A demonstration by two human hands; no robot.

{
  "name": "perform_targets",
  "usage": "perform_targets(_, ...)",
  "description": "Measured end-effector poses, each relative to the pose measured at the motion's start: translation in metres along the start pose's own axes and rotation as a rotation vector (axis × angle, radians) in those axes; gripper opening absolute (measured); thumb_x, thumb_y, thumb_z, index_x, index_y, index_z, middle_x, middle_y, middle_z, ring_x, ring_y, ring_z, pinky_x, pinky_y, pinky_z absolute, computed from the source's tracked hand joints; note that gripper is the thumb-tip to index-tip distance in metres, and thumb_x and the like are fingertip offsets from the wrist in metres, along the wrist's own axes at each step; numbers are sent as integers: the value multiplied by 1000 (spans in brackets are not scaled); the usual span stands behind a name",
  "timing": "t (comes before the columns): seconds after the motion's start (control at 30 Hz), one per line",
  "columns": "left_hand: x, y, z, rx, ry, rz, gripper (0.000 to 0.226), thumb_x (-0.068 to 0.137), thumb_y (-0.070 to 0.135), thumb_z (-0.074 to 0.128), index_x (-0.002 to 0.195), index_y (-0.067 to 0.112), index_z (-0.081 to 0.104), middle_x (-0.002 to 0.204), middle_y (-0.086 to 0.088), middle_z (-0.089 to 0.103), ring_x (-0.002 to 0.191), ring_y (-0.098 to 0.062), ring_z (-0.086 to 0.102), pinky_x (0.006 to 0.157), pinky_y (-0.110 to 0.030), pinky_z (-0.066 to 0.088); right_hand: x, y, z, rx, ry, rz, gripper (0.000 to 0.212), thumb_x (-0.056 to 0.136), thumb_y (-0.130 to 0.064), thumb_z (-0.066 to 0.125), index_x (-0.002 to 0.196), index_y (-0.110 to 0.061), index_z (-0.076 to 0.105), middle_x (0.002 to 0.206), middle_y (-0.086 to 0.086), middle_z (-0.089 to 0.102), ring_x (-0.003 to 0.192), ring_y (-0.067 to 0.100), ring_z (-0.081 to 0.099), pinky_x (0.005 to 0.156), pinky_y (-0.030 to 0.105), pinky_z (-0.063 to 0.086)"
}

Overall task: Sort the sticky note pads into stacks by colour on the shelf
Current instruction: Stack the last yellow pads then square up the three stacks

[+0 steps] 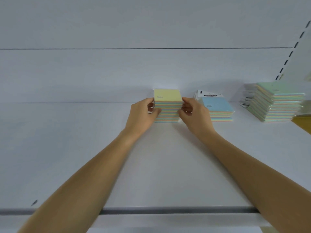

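A stack of sticky note pads with a yellow top (167, 105) stands on the white shelf (84, 148) near the back wall. My left hand (143, 116) presses against its left side and my right hand (193, 115) against its right side, fingers curled on the stack's edges. Just right of my right hand lies a lower stack with a blue top (218, 108). Further right a taller, leaning stack with a green top (277, 101) stands by the shelf's end.
A brown cardboard edge (303, 123) shows at the far right beside the green-topped stack. A slotted shelf upright (292, 51) rises at the right. The shelf's front lip (168, 211) runs across the bottom.
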State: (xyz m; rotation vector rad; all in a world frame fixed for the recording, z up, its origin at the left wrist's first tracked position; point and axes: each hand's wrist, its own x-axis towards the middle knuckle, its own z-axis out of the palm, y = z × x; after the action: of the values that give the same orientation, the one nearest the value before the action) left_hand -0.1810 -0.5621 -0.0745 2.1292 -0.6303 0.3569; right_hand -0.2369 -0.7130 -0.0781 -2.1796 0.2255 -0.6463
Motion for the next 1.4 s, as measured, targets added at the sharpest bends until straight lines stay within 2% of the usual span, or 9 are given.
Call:
perform_targets(0.1, 1, 0, 2, -5, 50, -42, 26, 82, 19, 63, 106, 10, 65, 102, 0, 69, 92, -14, 63, 73, -9, 43, 1, -1, 0, 30, 16, -1, 36, 85, -12, 55, 120, -14, 56, 111, 4, 63, 88, 9, 59, 89, 24, 48)
perform_targets(0.23, 2, 4, 2, -65, 124, -41, 37, 84, 13, 62, 120, 5, 58, 103, -1, 65, 89, -13, 62, 68, 3, 37, 2, -2, 0, 34, 43, -35, 33, 85, -10, 54, 117, -15, 60, 101, 3, 65, 90, 13, 60, 80, 10, 42)
perform_targets(0.3, 2, 4, 3, -48, 118, -12, 35, 84, 10, 61, 119, 4, 60, 109, -10, 68, 94, -20, 65, 73, 0, 38, 2, -3, -1, 39, 48, -39, 34, 85, -7, 54, 117, -14, 60, 93, -2, 62, 85, 9, 57, 70, -2, 37)
perform_targets(0.53, 2, 3, 1, -57, 113, -20, 33, 85, 12, 60, 118, 5, 60, 112, -12, 66, 94, -19, 65, 76, -4, 37, 3, -2, -3, 68, 44, -55, 33, 86, -7, 56, 119, -8, 59, 90, -4, 58, 84, 7, 55, 64, -13, 32)
perform_targets(0.77, 3, 1, -1, -128, 92, -72, 34, 85, 16, 62, 118, 10, 60, 107, -2, 65, 88, -10, 60, 67, 6, 35, 5, -1, 0, 124, 58, 2, 33, 86, -12, 57, 119, -10, 58, 95, -7, 58, 89, 8, 58, 66, -6, 39)
perform_targets(0.93, -1, -9, -3, -160, -149, -300, 71, 76, 19, 72, 137, 14, 36, 119, -3, 55, 101, -14, 56, 82, -21, 40, -2, 5, 6, 49, -90, 109, 66, 81, -17, 64, 137, -13, 31, 108, -1, 50, 95, 15, 56, 83, 27, 45)
perform_targets(1.03, -3, -10, 0, -87, -199, -280, 69, 77, 10, 69, 137, 9, 35, 125, -11, 58, 102, -18, 59, 83, -21, 40, -4, 9, 9, -64, -145, 90, 60, 81, -9, 57, 136, -10, 34, 111, 6, 60, 99, 22, 59, 84, 26, 43)
perform_targets(1.2, -3, -12, 4, -65, -163, -230, 57, 77, 12, 69, 128, 6, 45, 116, -10, 64, 86, -11, 55, 74, -13, 38, -3, 7, 12, -99, -122, 36, 44, 81, -1, 52, 124, -4, 44, 112, 15, 63, 102, 32, 60, 91, 45, 48)
perform_targets(1.4, -2, -14, 5, -74, -165, -215, 56, 77, 10, 67, 128, 4, 43, 118, -12, 62, 87, -13, 54, 67, -9, 35, -4, 7, 13, -115, -89, 41, 54, 80, -6, 55, 131, -6, 37, 112, 14, 61, 100, 28, 59, 85, 32, 45)
